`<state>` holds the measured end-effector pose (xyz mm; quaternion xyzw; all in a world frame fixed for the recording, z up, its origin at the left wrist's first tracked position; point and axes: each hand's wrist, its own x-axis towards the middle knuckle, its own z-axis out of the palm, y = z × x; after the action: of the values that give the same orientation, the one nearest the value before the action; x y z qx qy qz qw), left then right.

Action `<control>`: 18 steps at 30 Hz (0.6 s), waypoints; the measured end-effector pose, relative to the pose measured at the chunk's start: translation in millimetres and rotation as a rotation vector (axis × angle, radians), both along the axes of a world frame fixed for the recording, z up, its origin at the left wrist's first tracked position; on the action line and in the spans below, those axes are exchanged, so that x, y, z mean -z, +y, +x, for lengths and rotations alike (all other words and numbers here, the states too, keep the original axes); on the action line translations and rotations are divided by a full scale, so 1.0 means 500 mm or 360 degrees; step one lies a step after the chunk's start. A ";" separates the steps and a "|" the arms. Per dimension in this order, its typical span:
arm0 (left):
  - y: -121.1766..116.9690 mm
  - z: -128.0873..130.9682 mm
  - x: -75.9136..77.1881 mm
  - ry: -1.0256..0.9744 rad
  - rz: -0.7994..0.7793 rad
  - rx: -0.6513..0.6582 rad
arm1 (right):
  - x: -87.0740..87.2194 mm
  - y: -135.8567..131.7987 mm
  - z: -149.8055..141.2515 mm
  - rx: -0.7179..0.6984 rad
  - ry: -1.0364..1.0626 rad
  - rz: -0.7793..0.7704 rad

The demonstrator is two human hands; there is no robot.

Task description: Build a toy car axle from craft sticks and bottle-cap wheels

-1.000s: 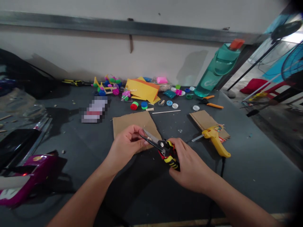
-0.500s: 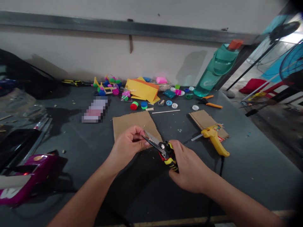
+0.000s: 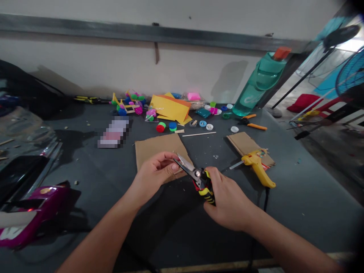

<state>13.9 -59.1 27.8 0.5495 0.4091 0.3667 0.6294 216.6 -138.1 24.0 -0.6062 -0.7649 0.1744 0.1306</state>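
Observation:
My right hand (image 3: pixel 227 197) is wrapped round the yellow, red and black handles of a pair of snips (image 3: pixel 197 174). Its blades stand apart and point up and left, with the tips beside the fingers of my left hand (image 3: pixel 155 174). That hand is closed in a pinch on a small pale stick (image 3: pixel 178 171), mostly hidden by the fingers. Beneath both lies a square of brown cardboard (image 3: pixel 159 146) on the dark table.
A yellow glue gun (image 3: pixel 257 167) rests on a cardboard piece (image 3: pixel 244 143) to the right. Farther back are orange-handled pliers (image 3: pixel 254 125), a green bottle (image 3: pixel 260 85), bottle caps (image 3: pixel 160 127), a thin stick (image 3: pixel 199 134) and yellow paper (image 3: pixel 169 108). A purple tool (image 3: pixel 42 208) lies left.
The snips have shifted slightly right and down, their blades drawing a little away from my left fingers. The left thumb has moved up slightly, and more of the pale stick shows.

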 end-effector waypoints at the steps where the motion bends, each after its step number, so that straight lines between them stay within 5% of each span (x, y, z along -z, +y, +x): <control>1: 0.000 -0.001 0.000 -0.0018 -0.0016 0.0009 | 0.001 0.001 0.001 0.0009 0.0013 0.0019; 18: -0.006 -0.004 0.002 -0.0058 -0.0124 0.0097 | 0.007 0.004 -0.008 -0.0068 0.0114 0.0075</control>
<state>11.9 -61.9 27.1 0.5299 0.3947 0.3412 0.6686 212.6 -135.9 20.6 -0.5798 -0.7765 0.1807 0.1682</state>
